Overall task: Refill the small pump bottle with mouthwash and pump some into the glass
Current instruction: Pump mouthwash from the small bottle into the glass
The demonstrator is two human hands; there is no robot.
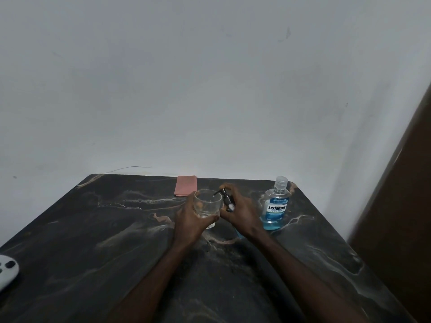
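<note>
My left hand (190, 217) grips a clear glass (208, 203) near the middle of the dark marble table (93, 229). My right hand (242, 210) is wrapped around the small pump bottle (228, 201), whose black pump head and nozzle point over the glass rim. A finger rests on top of the pump. Most of the small bottle's body is hidden by my fingers. The large mouthwash bottle (276, 203) stands upright to the right, capped, with blue liquid inside.
A folded pink cloth (185, 185) lies at the table's far edge behind the glass. A white remote-like device (7, 271) sits at the left edge. A brown door or panel (401, 206) stands on the right, and a white wall is behind.
</note>
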